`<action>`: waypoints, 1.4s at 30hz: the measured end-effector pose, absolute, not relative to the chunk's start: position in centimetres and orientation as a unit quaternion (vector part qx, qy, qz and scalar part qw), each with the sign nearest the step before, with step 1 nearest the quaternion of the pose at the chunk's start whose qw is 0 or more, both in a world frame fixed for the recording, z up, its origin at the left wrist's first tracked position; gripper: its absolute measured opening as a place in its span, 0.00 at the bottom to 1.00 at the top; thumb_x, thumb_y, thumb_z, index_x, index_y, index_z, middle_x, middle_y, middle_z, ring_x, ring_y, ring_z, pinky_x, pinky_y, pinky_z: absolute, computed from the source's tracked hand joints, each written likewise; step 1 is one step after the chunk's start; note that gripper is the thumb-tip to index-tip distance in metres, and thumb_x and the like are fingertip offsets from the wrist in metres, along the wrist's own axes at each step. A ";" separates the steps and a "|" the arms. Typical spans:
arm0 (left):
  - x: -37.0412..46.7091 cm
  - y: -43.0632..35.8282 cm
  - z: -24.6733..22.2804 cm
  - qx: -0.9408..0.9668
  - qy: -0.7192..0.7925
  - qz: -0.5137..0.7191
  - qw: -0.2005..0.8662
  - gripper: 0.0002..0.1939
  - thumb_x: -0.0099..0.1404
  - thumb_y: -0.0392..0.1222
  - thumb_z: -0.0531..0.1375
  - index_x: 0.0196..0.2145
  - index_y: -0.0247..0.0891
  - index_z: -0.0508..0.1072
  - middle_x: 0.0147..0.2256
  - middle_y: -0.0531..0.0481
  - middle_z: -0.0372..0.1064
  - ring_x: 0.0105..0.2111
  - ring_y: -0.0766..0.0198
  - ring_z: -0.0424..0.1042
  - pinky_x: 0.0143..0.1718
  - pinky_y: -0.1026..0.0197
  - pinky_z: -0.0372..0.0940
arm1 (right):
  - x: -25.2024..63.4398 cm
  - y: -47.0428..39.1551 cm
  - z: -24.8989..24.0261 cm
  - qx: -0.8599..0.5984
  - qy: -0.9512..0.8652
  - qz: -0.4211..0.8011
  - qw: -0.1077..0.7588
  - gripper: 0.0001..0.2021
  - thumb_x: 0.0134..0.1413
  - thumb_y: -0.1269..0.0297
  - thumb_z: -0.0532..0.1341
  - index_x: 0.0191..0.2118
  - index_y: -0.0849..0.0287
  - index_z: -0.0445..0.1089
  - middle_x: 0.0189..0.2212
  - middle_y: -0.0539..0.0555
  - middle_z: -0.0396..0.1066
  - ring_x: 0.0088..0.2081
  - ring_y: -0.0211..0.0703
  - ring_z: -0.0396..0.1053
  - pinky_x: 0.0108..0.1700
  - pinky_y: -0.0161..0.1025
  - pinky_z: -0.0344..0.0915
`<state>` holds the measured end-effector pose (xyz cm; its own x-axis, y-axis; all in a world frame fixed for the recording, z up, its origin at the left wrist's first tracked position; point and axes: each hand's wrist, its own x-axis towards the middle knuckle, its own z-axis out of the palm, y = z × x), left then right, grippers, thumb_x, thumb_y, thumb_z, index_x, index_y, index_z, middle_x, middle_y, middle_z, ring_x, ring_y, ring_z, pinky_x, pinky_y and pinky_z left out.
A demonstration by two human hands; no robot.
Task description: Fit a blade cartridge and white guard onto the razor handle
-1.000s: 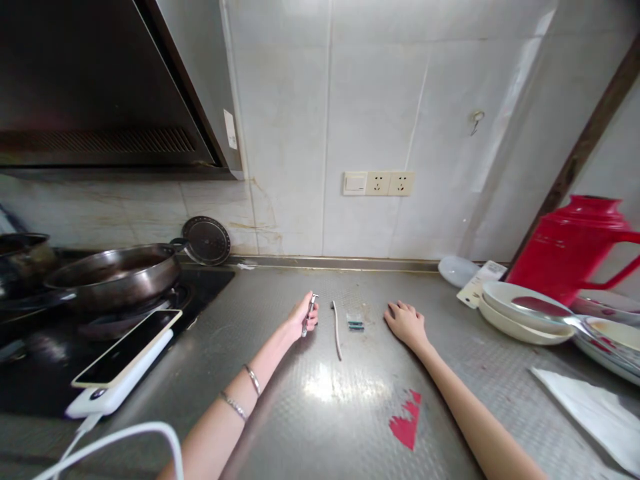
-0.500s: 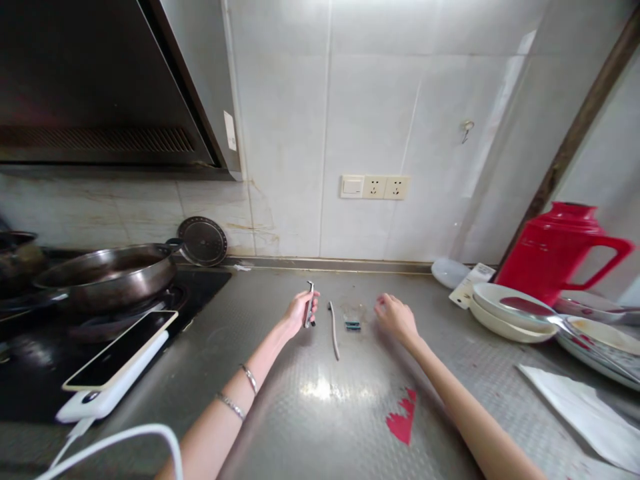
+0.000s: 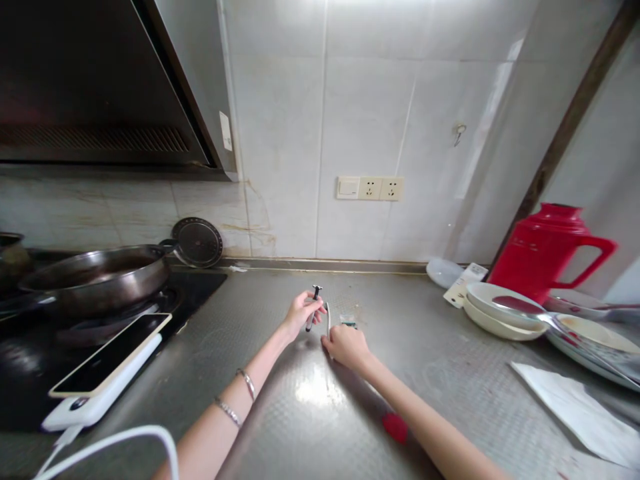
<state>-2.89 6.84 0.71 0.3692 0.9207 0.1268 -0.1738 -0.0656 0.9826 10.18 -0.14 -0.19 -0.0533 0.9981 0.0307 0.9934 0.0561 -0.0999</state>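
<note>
My left hand (image 3: 303,312) is closed around a small dark tool with a T-shaped head (image 3: 316,293), held upright above the counter. Just right of it, a thin pale stick (image 3: 329,320) lies on the metal counter. My right hand (image 3: 345,343) is closed at the stick's near part, thumb and fingers pressed together on it. Behind my right hand a small clear packet with dark blue pieces (image 3: 349,321) is partly hidden. A red scrap (image 3: 395,427) shows beside my right forearm.
A phone on a white power bank (image 3: 113,360) lies by the stove at left, near a steel pan (image 3: 100,280). At right stand a red thermos (image 3: 543,253), stacked bowls (image 3: 500,320) and a white paper sheet (image 3: 575,413).
My right hand has moved left from beyond the packet to the stick. The tool in my left hand has turned, and its T-shaped head now shows.
</note>
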 end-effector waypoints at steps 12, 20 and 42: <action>-1.9 6.7 0.5 0.561 0.342 0.517 0.549 0.13 0.52 0.44 0.61 0.33 0.34 0.69 0.18 0.57 0.58 0.18 0.73 0.56 0.20 0.68 0.51 | 14.5 1.3 1.0 -0.703 -0.688 0.029 0.178 0.23 0.61 0.58 0.39 0.33 0.60 0.69 0.31 0.60 0.73 0.33 0.43 0.70 0.34 0.34 0.59; -1.6 6.5 0.1 0.587 0.375 0.525 0.489 0.16 0.53 0.51 0.59 0.29 0.32 0.71 0.16 0.57 0.54 0.18 0.72 0.53 0.21 0.67 0.49 | 20.1 2.9 1.4 -0.594 -0.721 0.018 0.357 0.16 0.60 0.60 0.42 0.42 0.57 0.64 0.33 0.55 0.69 0.36 0.41 0.65 0.39 0.33 0.58; -1.1 4.6 -0.5 0.717 0.382 0.522 0.261 0.16 0.64 0.50 0.48 0.29 0.35 0.63 0.18 0.59 0.51 0.18 0.71 0.53 0.22 0.67 0.47 | 17.3 0.5 3.6 -0.547 -0.734 -0.054 0.399 0.23 0.57 0.46 0.45 0.23 0.57 0.63 0.23 0.51 0.62 0.29 0.39 0.59 0.32 0.34 0.50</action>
